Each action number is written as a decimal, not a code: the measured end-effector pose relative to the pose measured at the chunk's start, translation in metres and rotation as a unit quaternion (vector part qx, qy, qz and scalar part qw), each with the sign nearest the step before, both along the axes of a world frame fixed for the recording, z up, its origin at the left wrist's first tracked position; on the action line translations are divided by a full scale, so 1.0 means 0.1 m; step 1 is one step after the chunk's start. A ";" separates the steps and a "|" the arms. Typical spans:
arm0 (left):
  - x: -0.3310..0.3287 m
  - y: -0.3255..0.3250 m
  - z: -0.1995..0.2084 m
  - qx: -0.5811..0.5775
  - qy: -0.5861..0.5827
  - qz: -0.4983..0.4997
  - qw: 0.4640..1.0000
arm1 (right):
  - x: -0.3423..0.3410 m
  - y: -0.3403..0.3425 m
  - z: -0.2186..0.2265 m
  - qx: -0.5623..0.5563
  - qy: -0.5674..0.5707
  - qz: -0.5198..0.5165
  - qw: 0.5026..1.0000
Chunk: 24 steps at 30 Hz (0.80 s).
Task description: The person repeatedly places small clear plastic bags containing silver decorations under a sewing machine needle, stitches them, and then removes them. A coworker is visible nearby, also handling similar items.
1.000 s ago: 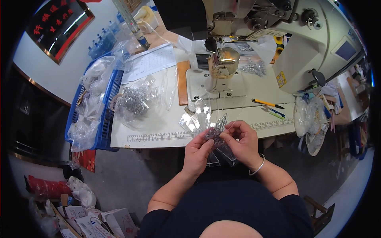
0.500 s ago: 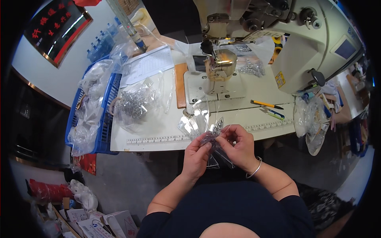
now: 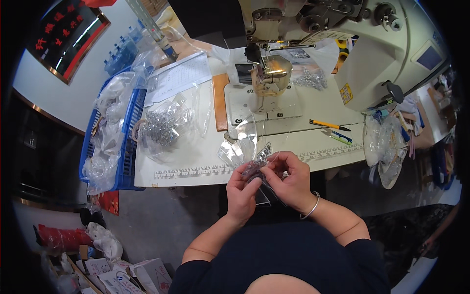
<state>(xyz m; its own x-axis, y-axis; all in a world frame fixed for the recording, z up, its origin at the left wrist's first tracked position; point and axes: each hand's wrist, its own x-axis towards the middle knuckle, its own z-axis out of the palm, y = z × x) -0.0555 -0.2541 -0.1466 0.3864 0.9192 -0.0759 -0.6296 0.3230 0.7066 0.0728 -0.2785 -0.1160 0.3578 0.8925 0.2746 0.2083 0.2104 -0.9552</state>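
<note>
My left hand and my right hand meet just off the near edge of the white sewing table. Between their fingertips they pinch a small beaded silver trim piece and a small clear plastic bag that hangs down between my palms. A bracelet circles my right wrist. Loose clear bags lie on the table edge just beyond my fingers.
An industrial sewing machine fills the back of the table. A large clear bag of silver pieces lies at left beside a blue basket full of bags. A yellow pencil and pens lie at right. Boxes sit on the floor at lower left.
My hands have stayed together at the table edge, working the trim piece and small bag; the view has shifted slightly.
</note>
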 end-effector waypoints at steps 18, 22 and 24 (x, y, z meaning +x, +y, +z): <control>0.00 0.15 -0.02 -0.062 0.095 0.046 0.992 | 0.06 0.12 -0.12 -0.101 0.107 0.051 0.988; 0.00 0.17 -0.01 -0.098 0.073 0.039 0.992 | 0.04 0.12 -0.15 -0.076 0.110 0.049 0.990; 0.01 0.17 0.01 -0.101 0.072 0.039 0.992 | 0.04 0.12 -0.16 -0.076 0.112 0.048 0.990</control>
<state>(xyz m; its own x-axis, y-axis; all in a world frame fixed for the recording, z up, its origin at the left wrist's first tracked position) -0.0547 -0.2375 -0.1458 0.2862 0.9065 -0.3103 -0.5560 0.4209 0.7168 0.0766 -0.2667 -0.1319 0.3055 0.9504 0.0579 -0.0267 0.0693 -0.9972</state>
